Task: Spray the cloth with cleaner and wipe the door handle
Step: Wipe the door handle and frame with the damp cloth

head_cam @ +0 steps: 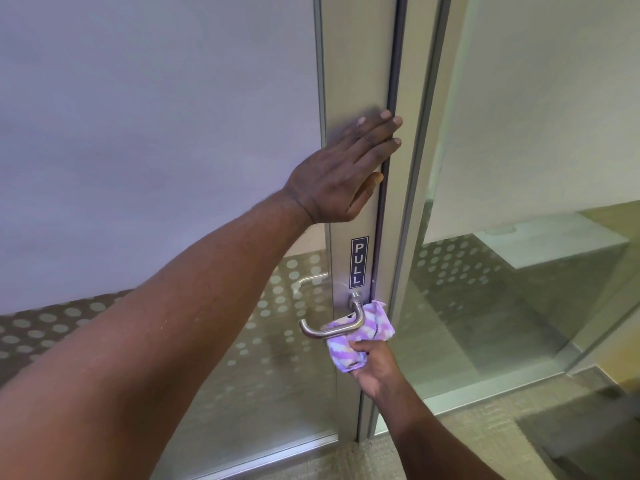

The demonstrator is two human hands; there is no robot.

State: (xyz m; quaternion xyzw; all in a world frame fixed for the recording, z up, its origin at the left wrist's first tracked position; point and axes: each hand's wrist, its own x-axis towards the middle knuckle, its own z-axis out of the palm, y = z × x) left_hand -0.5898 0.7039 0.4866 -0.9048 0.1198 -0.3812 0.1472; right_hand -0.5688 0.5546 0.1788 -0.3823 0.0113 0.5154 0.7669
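A silver lever door handle [317,331] sticks out from the metal door frame [356,81], under a blue PULL sticker [358,261]. My right hand [375,368] grips a purple and white cloth [363,332] from below and presses it against the handle's underside and its end near the door edge. My left hand [346,168] lies flat on the door frame above the sticker, fingers spread and holding nothing. No spray bottle is in view.
The door is frosted glass [156,133] with a dotted band lower down. A second handle [308,280] shows through the glass on the far side. To the right stands a fixed glass panel [519,289]; carpet [467,445] covers the floor.
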